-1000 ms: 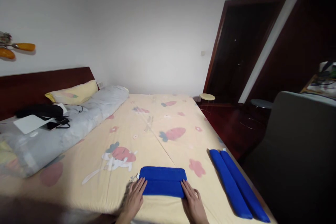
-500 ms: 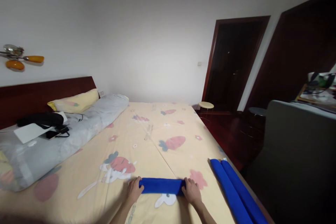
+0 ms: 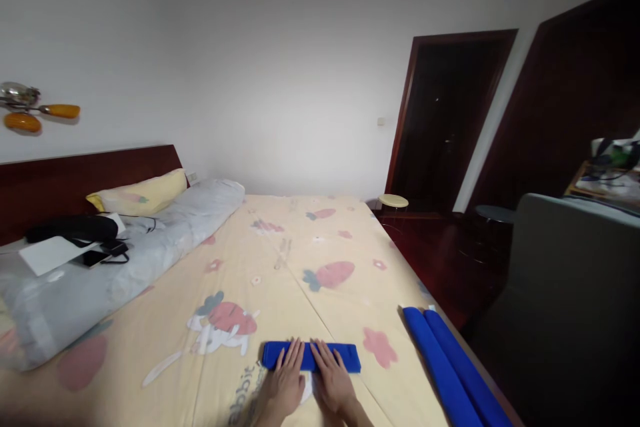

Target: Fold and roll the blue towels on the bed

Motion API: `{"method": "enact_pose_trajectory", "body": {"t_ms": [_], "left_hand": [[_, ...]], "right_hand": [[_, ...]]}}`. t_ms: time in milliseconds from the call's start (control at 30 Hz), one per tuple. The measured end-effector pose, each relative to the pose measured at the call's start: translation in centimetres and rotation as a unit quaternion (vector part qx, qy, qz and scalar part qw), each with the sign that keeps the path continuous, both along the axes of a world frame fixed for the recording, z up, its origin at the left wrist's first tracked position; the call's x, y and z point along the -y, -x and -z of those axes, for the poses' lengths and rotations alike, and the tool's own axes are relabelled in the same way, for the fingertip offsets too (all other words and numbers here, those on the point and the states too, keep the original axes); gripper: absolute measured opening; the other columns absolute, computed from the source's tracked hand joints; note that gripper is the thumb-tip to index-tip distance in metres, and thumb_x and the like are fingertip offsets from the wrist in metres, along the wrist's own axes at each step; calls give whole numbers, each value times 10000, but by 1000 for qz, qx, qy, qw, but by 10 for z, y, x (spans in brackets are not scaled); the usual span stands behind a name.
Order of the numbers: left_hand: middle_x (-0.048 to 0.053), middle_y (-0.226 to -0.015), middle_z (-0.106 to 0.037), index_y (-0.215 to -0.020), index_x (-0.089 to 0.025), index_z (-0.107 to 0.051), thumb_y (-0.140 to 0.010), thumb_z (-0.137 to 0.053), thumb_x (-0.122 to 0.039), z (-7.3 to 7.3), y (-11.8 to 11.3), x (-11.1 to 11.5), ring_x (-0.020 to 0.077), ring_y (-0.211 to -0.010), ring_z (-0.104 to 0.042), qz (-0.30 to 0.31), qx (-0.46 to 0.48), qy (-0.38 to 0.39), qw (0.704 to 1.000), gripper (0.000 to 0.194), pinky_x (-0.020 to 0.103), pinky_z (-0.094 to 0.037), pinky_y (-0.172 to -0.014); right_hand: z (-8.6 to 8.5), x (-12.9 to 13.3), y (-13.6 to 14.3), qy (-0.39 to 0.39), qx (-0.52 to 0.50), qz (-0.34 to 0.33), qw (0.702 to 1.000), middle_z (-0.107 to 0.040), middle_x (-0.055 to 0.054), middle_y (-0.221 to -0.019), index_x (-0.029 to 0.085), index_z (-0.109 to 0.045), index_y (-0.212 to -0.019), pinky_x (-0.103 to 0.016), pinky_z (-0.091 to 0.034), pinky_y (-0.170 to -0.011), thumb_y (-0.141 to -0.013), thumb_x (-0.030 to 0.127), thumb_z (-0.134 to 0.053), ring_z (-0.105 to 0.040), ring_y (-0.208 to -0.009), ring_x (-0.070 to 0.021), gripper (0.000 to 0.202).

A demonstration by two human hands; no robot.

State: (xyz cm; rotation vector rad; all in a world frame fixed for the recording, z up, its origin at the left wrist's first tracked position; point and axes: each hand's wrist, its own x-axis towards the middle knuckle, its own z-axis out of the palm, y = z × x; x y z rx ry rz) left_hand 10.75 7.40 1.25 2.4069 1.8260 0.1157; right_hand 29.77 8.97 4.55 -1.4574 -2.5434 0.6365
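A folded blue cloth (image 3: 348, 356) lies flat, long side across, on the bed's patterned sheet (image 3: 280, 307). My left hand (image 3: 289, 377) rests on its left half with the fingers stretched out. Beside it, my right hand (image 3: 334, 373) lies on the right half, fingers also straight and spread a little. Neither hand grips the cloth; both press on its top. The two ends of the cloth stick out past my hands.
Two long blue rolls (image 3: 445, 373) lie along the bed's right edge. Left are a grey quilt (image 3: 165, 250), a yellow pillow (image 3: 145, 195) and a white flat object (image 3: 50, 255) with black items. Beyond the bed stands a stool (image 3: 393, 201); a grey chair back (image 3: 565, 267) is at right.
Both hands have let go of the cloth's ends and moved inward, now lying flat on its middle. The view has shifted slightly.
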Motion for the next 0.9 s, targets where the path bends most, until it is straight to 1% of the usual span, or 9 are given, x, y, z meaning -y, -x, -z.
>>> {"method": "enact_pose_trajectory", "body": {"t_ms": [167,233,367,467,533,633,767,833,900], "left_hand": [[-22,-1574,-133,-1520,-309,-75,-916,-307,-227,-1,54,9,211,-1460,-178,-13,-37,-57,998,652,482,-178,-1181],[-29,-1574,-138,-1516,-331,-87,-926,-298,-242,-5,65,11,217,-1459,-184,-25,-34,-38,998,632,490,-177,-1175],[-54,-1584,-70,-1521,-334,-109,-877,-336,-236,-23,59,8,207,-1474,-107,-67,-10,59,996,690,501,-135,-1177],[-48,-1591,-73,-1523,-319,-174,-779,-406,-162,-36,46,4,207,-1478,-80,-105,-10,78,991,795,504,-99,-1178],[-14,-1590,-130,-1516,-283,-243,-749,-411,-105,-42,42,-1,211,-1476,-109,-126,-9,77,989,805,506,-96,-1176],[62,-1537,-324,-1447,-197,-413,-729,-389,-27,-47,44,-8,219,-1442,-239,-147,83,77,983,738,490,-122,-1170],[126,-1265,-618,-1267,-121,-595,-703,-451,-48,-55,42,-13,257,-1248,-499,-144,211,71,964,587,397,-276,-1116],[135,-1155,-663,-1214,-101,-618,-699,-480,-79,-57,28,-10,275,-1149,-560,-147,254,68,954,534,374,-356,-1059],[121,-1085,-687,-1176,-105,-626,-674,-506,-94,-57,6,-3,265,-1047,-611,-144,315,79,935,516,331,-441,-969]], "right_hand": [[14,1,-56,-33,-9,45,998,-124,-25,-1578,210,-154,-1532,-484,-87,-1188,-919,328,-253,-108,-1473,-212,632],[17,1,-67,-33,-11,65,997,-141,-22,-1578,212,-159,-1533,-496,-107,-1178,-893,289,-265,-124,-1472,-210,653],[11,-5,-63,-21,-15,99,995,-209,-36,-1571,223,-253,-1517,-502,-183,-1142,-796,160,-301,-196,-1456,-214,725],[-11,-12,-56,-19,-21,122,992,-409,-97,-1484,198,-444,-1418,-524,-219,-1103,-735,94,-347,-359,-1373,-259,697],[-33,-21,-55,-29,-36,127,991,-573,-142,-1316,153,-571,-1282,-533,-247,-1070,-699,81,-401,-482,-1248,-299,611],[-77,-34,-58,-39,-71,117,990,-664,-147,-1085,116,-651,-1098,-460,-353,-982,-684,87,-461,-574,-1055,-291,457],[-162,-33,-52,-64,-139,59,986,-655,-60,-985,175,-651,-1015,-343,-390,-915,-688,136,-547,-555,-970,-218,345],[-209,-17,-42,-84,-178,28,980,-634,-31,-910,195,-641,-983,-317,-395,-871,-713,201,-585,-535,-906,-191,276],[-248,3,-31,-101,-232,-2,968,-612,-26,-849,190,-636,-939,-306,-394,-815,-691,183,-595,-516,-846,-179,251]]}}
